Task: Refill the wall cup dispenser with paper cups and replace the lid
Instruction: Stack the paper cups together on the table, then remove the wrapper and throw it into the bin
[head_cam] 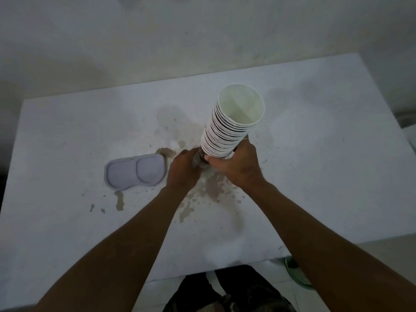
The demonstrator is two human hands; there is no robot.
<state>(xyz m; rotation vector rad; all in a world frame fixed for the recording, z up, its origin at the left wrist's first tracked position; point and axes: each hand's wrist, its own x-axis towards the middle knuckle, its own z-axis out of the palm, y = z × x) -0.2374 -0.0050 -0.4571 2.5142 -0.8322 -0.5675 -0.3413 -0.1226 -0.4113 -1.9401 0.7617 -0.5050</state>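
Though stained, table (315, 176) under ribbed (paper) cups (227, 131).

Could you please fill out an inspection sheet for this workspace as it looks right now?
Surface: white table, stained with brownish splashes around the middle.
Job's things: stack of nested paper cups, held upright near the table's middle, mouth up; grey two-lobed lid lying flat on the table, left of the hands. No dispenser in view.
Clutter: nothing seen beyond the stains.
Grips: left hand closed low at the base of the stack; right hand wrapped around the stack's lower part.
Cables: nothing seen.
Surroundings: plain pale wall behind the table; a greenish object on the floor at the table's near right corner, too unclear to name.
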